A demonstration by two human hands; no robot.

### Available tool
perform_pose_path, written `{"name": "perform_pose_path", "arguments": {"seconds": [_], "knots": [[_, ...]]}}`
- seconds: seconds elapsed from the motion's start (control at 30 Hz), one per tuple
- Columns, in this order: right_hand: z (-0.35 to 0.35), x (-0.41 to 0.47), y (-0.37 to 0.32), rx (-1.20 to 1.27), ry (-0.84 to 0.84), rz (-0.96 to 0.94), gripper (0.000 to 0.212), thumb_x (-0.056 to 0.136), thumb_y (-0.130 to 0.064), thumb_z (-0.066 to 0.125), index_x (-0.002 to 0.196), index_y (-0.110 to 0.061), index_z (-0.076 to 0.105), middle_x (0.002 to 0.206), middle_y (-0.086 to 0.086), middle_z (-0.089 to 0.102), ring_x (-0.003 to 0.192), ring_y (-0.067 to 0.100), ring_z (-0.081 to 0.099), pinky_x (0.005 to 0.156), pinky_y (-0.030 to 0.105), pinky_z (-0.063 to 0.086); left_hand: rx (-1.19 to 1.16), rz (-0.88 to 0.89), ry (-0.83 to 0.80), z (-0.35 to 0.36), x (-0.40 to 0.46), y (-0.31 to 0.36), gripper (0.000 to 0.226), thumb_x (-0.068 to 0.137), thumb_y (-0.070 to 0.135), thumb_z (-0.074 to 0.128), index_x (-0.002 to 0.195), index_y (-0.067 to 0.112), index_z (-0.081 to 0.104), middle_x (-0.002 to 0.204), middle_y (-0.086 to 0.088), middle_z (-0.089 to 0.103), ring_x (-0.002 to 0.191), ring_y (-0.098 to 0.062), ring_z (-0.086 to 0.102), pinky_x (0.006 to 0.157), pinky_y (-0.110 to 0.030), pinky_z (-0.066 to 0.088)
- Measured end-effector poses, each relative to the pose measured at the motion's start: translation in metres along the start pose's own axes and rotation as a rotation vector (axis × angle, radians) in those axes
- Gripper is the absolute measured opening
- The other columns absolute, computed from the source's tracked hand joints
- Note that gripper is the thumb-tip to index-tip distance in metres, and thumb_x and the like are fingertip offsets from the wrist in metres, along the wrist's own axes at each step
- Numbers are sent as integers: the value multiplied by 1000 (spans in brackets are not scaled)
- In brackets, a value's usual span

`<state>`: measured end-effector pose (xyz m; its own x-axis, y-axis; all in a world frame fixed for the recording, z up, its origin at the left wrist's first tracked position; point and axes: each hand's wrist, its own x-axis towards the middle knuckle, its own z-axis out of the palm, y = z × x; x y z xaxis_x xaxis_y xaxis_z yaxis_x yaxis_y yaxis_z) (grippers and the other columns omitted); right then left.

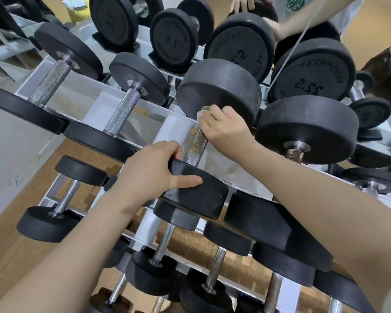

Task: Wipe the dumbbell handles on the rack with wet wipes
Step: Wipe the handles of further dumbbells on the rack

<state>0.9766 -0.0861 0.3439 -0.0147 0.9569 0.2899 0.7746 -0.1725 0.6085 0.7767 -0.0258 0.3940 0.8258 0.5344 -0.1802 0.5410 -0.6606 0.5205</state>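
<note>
A black dumbbell lies on the top tier of the white rack (174,125), its knurled steel handle (195,146) running from near head to far head. My right hand (224,129) grips the far end of that handle with a white wet wipe (204,110) wrapped under the fingers, right against the far weight head (221,91). My left hand (154,170) holds the rim of the near weight head (199,195), thumb on top and fingers curled over its edge.
More dumbbells fill the tier: two with bare knurled handles (122,112) to the left, a larger one (307,129) to the right. Lower tiers hold smaller dumbbells (61,199). A mirror behind reflects another person's hand (244,4) and the weights.
</note>
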Motion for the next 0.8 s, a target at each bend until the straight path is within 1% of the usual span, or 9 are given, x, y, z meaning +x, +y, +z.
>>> {"name": "perform_pose_path", "arguments": {"seconds": [0.1,0.17,0.23,0.33,0.4,0.47,0.57,0.7,0.8], "knots": [[1,-3,-1,161,81,131,26,82,3,52,60,-10,59,55,5,49,52,21,49,49,29,26,18,-4,-18,0,0,1,51,60,65,65,82,23,46,76,9,48,65,-4,42,56,-30,35],[-11,-8,-4,445,-94,266,16,82,1,46,77,-3,60,69,12,58,65,29,57,54,33,36,17,-7,-23,0,-1,1,51,62,64,67,83,23,45,75,9,47,65,-4,42,55,-30,34],[-25,-11,-4,798,-443,542,21,87,-2,45,102,2,59,95,17,62,90,33,58,70,34,40,8,-8,-26,-1,-1,2,50,63,62,67,83,22,45,74,9,47,65,-4,41,55,-30,33],[-23,-8,-9,1257,-555,1014,10,84,-4,55,80,-3,64,78,10,60,75,23,56,58,21,41,-9,-7,-24,0,-2,4,50,62,62,68,83,22,45,74,10,45,65,-3,41,54,-29,32],[-22,-6,-16,1455,-663,1265,13,81,1,60,75,-9,54,73,7,53,77,23,56,68,24,49,-16,-5,-26,0,-2,4,50,63,61,68,84,21,45,73,10,44,65,-3,40,53,-29,31],[-23,-9,-25,1601,-910,1288,16,83,8,55,78,-7,51,75,9,53,69,18,60,69,31,56,-22,2,-24,0,-3,5,51,63,60,68,85,20,45,73,10,44,66,-6,39,53,-29,31],[-34,-16,-29,1730,-1139,1126,22,85,11,47,70,-4,51,67,7,48,32,8,45,34,15,38,-37,6,-21,0,-2,4,52,62,59,68,85,19,46,74,10,44,70,-11,41,56,-31,33],[-30,-20,-20,1782,-1138,1113,18,81,-2,66,98,-6,62,95,8,65,82,18,62,70,26,53,-46,4,-13,1,-2,3,52,62,59,69,86,18,47,74,10,44,71,-12,41,60,-32,37],[-29,-13,-14,1717,-911,1336,17,81,4,62,97,-3,60,81,10,63,75,22,59,70,28,51,-61,-7,-8,2,-3,4,52,62,58,71,86,18,48,74,11,43,73,-13,42,65,-34,39]]}}
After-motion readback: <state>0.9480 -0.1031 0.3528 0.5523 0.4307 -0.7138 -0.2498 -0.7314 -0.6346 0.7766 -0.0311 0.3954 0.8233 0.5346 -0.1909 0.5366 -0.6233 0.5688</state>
